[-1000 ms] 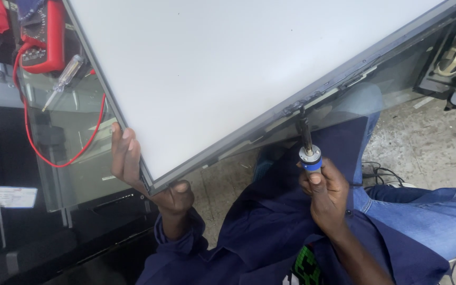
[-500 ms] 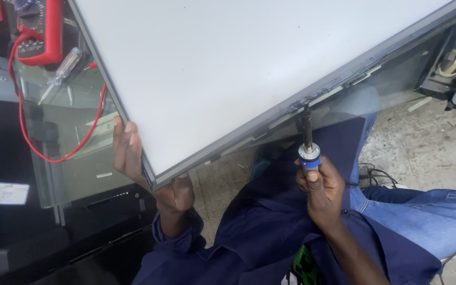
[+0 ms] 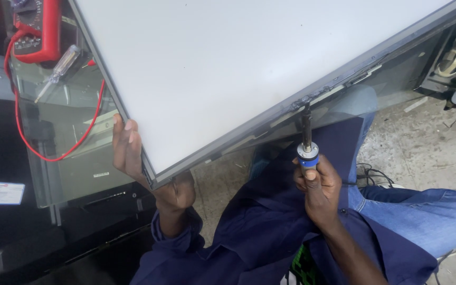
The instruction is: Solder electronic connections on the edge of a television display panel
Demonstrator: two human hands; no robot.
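A large flat display panel [image 3: 249, 68] with a white face and a thin dark frame lies tilted across the glass table. My left hand [image 3: 138, 158] grips its near corner, fingers along the left edge and thumb under the corner. My right hand [image 3: 317, 187] is shut on a soldering iron [image 3: 307, 145] with a blue collar and dark handle. The iron points up, and its tip touches the panel's lower edge where a dark, scorched patch shows.
A glass tabletop [image 3: 64, 158] holds a red multimeter [image 3: 38, 26] with a red lead [image 3: 54, 153] and a clear-handled screwdriver [image 3: 59, 71]. A black stand [image 3: 444, 68] sits at the right on the concrete floor [image 3: 423, 153]. My blue-clad legs [image 3: 428, 216] are below.
The view has shifted slightly; the panel and both hands keep nearly the same pose. The iron stays at the panel's lower edge.
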